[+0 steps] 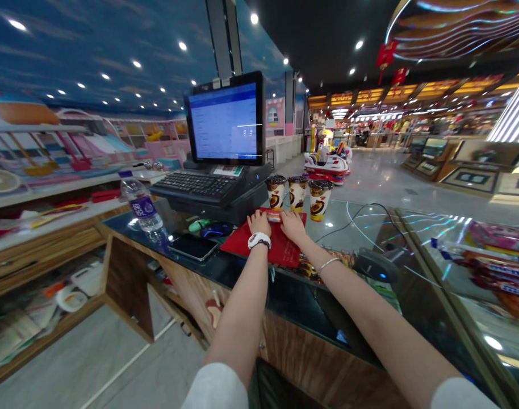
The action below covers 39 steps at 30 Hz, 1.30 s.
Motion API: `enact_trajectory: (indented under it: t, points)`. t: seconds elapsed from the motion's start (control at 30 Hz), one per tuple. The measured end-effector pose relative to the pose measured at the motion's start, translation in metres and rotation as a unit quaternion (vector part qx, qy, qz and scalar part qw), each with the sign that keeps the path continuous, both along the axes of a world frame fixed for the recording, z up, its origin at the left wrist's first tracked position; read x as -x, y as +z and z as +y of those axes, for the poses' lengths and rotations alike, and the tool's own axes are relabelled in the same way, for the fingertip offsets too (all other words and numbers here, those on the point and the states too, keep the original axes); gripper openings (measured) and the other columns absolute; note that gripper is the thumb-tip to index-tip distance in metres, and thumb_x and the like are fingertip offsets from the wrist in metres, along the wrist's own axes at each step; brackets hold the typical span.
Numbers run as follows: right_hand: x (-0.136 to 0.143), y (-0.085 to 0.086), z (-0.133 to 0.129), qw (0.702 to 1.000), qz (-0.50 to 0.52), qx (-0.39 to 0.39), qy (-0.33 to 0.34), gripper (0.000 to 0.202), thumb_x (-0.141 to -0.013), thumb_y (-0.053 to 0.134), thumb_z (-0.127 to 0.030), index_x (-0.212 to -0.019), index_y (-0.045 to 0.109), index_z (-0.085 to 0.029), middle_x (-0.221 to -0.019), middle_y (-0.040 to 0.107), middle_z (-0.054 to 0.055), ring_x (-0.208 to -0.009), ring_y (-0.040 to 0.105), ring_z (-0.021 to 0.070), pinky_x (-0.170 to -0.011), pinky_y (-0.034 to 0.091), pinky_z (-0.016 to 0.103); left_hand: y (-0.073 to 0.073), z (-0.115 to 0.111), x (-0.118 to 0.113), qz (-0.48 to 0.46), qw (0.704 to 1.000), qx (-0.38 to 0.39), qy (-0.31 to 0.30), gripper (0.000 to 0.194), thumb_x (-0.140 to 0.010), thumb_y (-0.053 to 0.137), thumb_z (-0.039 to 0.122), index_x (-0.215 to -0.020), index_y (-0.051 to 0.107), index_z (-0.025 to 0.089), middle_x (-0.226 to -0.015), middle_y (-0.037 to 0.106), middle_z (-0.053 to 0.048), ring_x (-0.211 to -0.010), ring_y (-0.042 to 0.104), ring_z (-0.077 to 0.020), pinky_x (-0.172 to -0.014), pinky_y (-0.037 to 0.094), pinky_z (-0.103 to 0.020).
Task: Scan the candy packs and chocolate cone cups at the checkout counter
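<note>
A flat red sheet (pixel 285 250), perhaps a paper bag or envelope, lies at an angle on the dark glass counter (pixel 238 272). On its far part rests a small white-and-orange packet (pixel 273 216), too small to read. My left hand (pixel 259 223), with a white band at the wrist, grips the packet's left end. At the right end, the curled fingers of my right hand (pixel 292 226) close on it; a thin bracelet circles that forearm. Three patterned drink cups with dark lids stand just beyond: a left cup (pixel 276 194), a middle cup (pixel 297 196) and a right cup (pixel 319 201).
Left of the sheet are a phone (pixel 194 246), a mouse (pixel 217 229) and a water bottle (pixel 143 207). A register screen (pixel 225 122) and keyboard (pixel 195 184) stand behind. To the right sit a black scanner (pixel 376 265), its cable and snack packs (pixel 498 272).
</note>
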State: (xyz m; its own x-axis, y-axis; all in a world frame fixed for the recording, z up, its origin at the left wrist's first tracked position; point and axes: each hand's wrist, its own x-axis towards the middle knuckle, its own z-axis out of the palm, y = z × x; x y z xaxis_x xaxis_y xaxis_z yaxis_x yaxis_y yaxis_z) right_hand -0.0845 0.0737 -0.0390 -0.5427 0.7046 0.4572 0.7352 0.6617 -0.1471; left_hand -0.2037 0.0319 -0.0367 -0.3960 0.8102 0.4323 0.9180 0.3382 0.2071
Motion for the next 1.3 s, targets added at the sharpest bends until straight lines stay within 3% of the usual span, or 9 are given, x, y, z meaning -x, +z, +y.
enact_trajectory:
  t: [0.37,0.63,0.87,1.3]
  points:
    - [-0.009,0.005,-0.013,0.999,-0.017,-0.032,-0.013,0.041,-0.089,0.037,-0.005,-0.123,0.060,-0.010,-0.121,0.064,0.020,-0.114,0.058,0.0273,-0.111,0.030,0.043,0.006,-0.011,0.000,0.016,0.999,0.010,-0.034,0.038,-0.089,0.050,0.015,-0.125,0.057,0.023,-0.129,0.060,-0.010,-0.126,0.052,-0.0273,-0.122,0.018,-0.052]
    - [-0.044,0.036,-0.031,0.994,-0.031,-0.096,-0.041,0.036,-0.092,0.037,-0.007,-0.116,0.063,-0.009,-0.117,0.064,0.019,-0.111,0.058,0.0278,-0.113,0.027,0.041,0.028,-0.028,-0.020,0.020,0.992,-0.058,-0.107,0.034,-0.091,0.051,0.020,-0.123,0.058,0.025,-0.127,0.061,-0.008,-0.124,0.051,-0.0256,-0.123,0.016,-0.052]
    - [-0.098,0.054,-0.045,0.985,-0.043,-0.159,-0.058,0.030,-0.089,0.045,-0.009,-0.113,0.063,-0.012,-0.115,0.065,0.017,-0.110,0.058,0.0288,-0.112,0.028,0.043,0.032,-0.030,-0.047,0.033,0.972,-0.104,-0.209,0.031,-0.093,0.053,0.027,-0.124,0.059,0.025,-0.124,0.062,-0.007,-0.121,0.055,-0.0246,-0.123,0.017,-0.052]
    - [-0.231,0.045,-0.073,0.978,0.044,-0.191,-0.075,0.027,-0.087,0.050,-0.014,-0.109,0.062,-0.019,-0.109,0.066,0.009,-0.104,0.061,0.0258,-0.113,0.030,0.047,0.048,-0.033,-0.136,0.108,0.904,-0.156,-0.382,0.030,-0.092,0.060,0.034,-0.121,0.062,0.025,-0.113,0.063,-0.006,-0.114,0.058,-0.0225,-0.121,0.024,-0.049]
